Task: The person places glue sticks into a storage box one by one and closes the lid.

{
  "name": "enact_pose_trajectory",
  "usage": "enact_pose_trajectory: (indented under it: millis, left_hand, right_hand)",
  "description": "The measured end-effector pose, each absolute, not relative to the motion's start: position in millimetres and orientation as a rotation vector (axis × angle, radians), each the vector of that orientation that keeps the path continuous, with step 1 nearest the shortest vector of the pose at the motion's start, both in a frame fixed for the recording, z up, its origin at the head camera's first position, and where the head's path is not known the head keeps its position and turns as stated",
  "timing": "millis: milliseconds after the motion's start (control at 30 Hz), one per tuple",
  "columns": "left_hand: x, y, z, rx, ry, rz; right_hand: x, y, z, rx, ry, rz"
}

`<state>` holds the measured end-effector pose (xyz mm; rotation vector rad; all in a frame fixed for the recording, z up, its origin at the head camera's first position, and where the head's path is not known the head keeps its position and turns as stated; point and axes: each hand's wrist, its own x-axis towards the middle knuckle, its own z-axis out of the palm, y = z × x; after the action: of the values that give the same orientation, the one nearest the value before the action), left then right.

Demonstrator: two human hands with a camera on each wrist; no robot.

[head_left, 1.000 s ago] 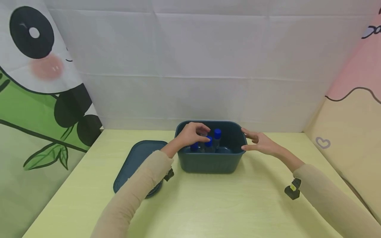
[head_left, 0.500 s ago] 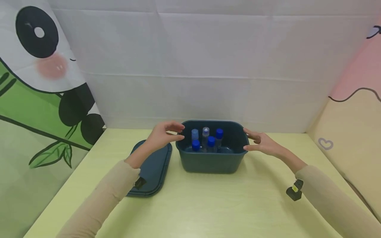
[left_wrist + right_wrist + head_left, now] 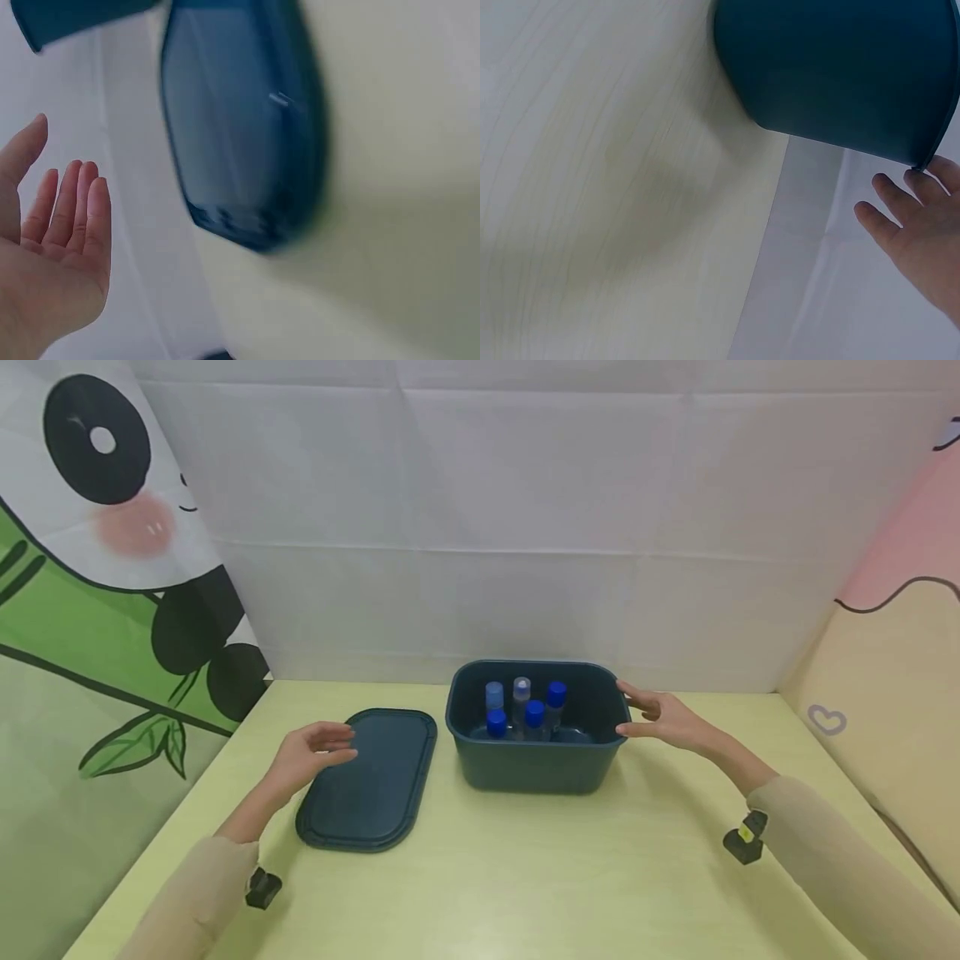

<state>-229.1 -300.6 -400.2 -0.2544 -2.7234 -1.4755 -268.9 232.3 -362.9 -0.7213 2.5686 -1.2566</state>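
Note:
A dark blue-green bin (image 3: 536, 768) stands on the table near the back wall. Inside it are several small clear bottles, most with blue caps (image 3: 534, 713); one has a clear cap (image 3: 521, 687). My right hand (image 3: 667, 720) touches the bin's right rim with its fingertips, the fingers fairly straight in the right wrist view. Left of the bin lies a flat lid (image 3: 367, 781) of the same colour. Above its left edge is my left hand (image 3: 303, 758), holding nothing, with fingers extended and thumb apart in the left wrist view.
The pale yellow table (image 3: 540, 877) runs up to a white cloth backdrop (image 3: 525, 527). Printed panels with cartoon drawings flank it on the left and right (image 3: 892, 710).
My left hand has come out of the bin and moved left and toward me, over to the lid. The bottles are now in plain sight. My right hand stays at the rim.

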Motion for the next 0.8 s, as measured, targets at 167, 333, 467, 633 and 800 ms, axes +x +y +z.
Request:
enact_pose_trajectory:
  millis: [167,333,467,633,800]
  left_hand:
    - [-224.8,-336.3,-423.6,-0.088,-2.776,-1.35]
    - [-222.9,-351.2,-437.9,0.0,-2.878,-1.342]
    - [-224.6,-352.0,-446.0,-0.032,-2.956,-1.344]
    - [-228.1,-345.8,-449.3,-0.089,-2.99,-1.291]
    - [-227.5,-343.2,-447.9,-0.109,-3.005,-1.223]
  right_hand:
    - [-268.4,231.9,-362.7,-0.713,2.574,-1.257]
    - [-268.5,231.1,-363.1,-0.714,2.574,-1.254]
    - [-270.2,230.7,-364.6,-0.72,2.571,-1.26]
    - [-271.0,231.5,-365.8,-0.722,2.575,-1.27]
    - [-270.1,231.5,-366.9,-0.715,2.565,-1.274]
